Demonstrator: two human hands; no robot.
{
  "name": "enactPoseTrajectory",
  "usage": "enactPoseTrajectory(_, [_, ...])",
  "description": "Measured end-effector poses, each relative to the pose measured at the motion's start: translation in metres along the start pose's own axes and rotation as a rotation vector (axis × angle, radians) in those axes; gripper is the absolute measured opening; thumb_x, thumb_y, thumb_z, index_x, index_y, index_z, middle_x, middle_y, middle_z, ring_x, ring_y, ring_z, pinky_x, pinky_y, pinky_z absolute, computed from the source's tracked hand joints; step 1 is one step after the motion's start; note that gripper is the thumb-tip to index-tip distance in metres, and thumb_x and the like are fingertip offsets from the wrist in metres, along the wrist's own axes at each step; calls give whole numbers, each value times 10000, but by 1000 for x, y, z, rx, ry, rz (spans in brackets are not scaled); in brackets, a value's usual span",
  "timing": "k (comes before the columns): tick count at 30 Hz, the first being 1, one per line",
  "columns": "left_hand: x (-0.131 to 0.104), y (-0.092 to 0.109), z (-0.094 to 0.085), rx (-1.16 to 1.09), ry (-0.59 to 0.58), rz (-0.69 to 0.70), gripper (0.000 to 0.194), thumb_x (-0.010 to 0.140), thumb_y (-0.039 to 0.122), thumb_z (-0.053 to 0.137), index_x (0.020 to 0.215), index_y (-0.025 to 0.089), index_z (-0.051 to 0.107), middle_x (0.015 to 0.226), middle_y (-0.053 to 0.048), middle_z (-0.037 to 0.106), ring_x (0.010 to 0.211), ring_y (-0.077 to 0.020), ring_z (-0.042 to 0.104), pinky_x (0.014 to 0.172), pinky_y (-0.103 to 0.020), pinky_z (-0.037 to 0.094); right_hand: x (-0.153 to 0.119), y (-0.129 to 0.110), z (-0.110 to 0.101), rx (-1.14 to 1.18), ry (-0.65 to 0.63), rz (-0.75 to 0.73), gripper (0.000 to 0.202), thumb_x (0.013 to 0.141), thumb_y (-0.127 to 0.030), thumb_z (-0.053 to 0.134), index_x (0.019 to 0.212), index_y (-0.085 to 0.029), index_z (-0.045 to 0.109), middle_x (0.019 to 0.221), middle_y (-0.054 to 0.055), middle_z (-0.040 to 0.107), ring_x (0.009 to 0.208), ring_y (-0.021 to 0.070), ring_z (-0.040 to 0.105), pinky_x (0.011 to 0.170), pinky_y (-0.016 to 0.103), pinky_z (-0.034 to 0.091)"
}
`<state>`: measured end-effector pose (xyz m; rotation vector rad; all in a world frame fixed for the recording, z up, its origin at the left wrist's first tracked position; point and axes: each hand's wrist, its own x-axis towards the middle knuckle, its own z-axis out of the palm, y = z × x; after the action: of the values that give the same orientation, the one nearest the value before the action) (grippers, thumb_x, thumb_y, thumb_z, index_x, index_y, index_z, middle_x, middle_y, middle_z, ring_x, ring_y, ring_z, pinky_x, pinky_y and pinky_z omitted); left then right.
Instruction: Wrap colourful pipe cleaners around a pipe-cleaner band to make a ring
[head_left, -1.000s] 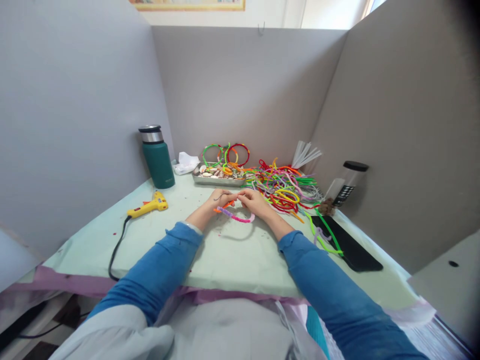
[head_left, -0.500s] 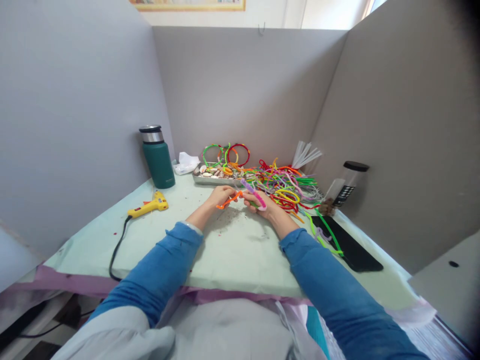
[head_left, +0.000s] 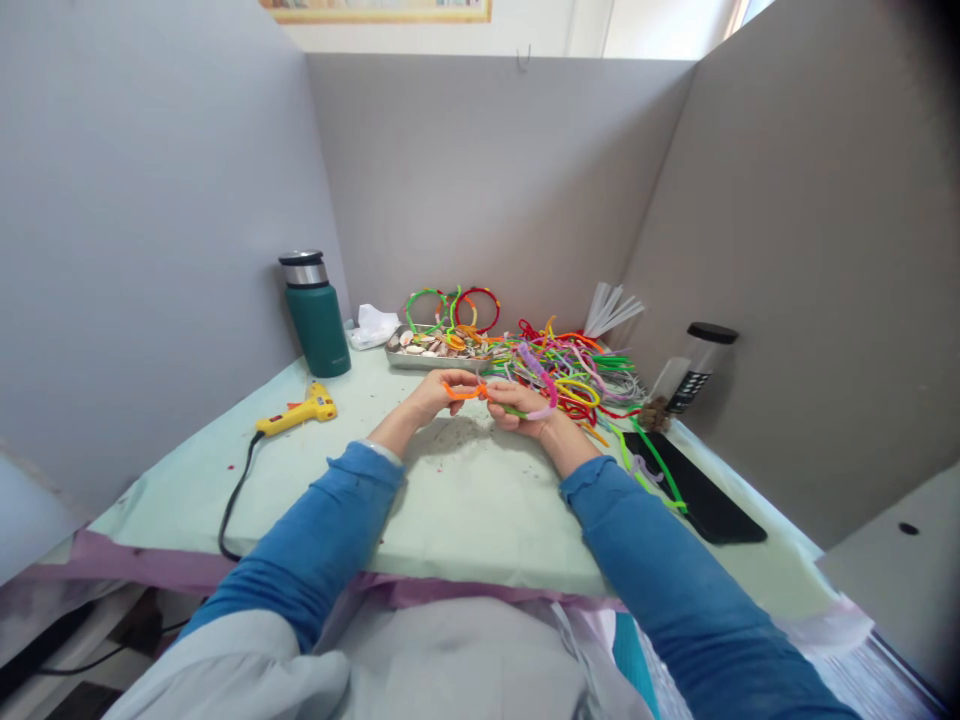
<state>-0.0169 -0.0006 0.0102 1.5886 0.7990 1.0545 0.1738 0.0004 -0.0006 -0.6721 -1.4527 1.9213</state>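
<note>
Just above the middle of the table, my two hands meet fingertip to fingertip. My left hand [head_left: 433,394] pinches an orange pipe cleaner [head_left: 459,394] that bends across the gap to my right fingers. My right hand [head_left: 516,404] is closed on a pipe cleaner in several colours, with a purple and magenta part [head_left: 547,380] curving up over the back of the hand. A pale pink stretch and a green end show beneath it. How the orange piece joins the other one is hidden by the fingertips.
Behind my hands are a metal tray of shells [head_left: 435,361], pipe cleaner rings [head_left: 478,290] and a tangled pipe cleaner heap [head_left: 592,372]. To the left stand a green bottle [head_left: 319,325] and a yellow glue gun [head_left: 300,409]. A black mat [head_left: 712,505] and jar [head_left: 701,365] are right.
The orange pipe cleaner's free end has swung up towards my left hand. The purple and magenta curl has shifted right, over my right hand. Both hands stay in nearly the same place.
</note>
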Motion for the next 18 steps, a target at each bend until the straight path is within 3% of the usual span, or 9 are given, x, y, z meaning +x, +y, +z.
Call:
enactPoseTrajectory(9, [-5, 2, -4, 51, -110, -13, 409, 611, 351, 748, 918, 84, 712, 552, 10, 534, 456, -47, 395, 464, -211, 335, -4, -2, 2, -39, -75, 17, 261, 770, -309, 631, 943, -176, 488, 484, -86, 453, 307, 28, 260, 344, 163, 193])
enactPoseTrajectory(14, [-5, 1, -6, 19, -151, -40, 430, 598, 374, 749, 923, 96, 717, 729, -48, 631, 486, -47, 422, 470, -218, 353, -6, -1, 3, -60, -137, 6, 238, 778, -306, 621, 930, -165, 503, 475, -87, 431, 308, 28, 253, 342, 164, 193])
enactPoseTrajectory(18, [-4, 1, -4, 40, -123, -17, 406, 611, 375, 739, 907, 97, 718, 724, -48, 641, 498, -53, 442, 477, -215, 362, -5, -1, 3, -75, -132, 18, 200, 777, -298, 613, 869, -170, 489, 482, -86, 428, 310, 24, 262, 344, 160, 190])
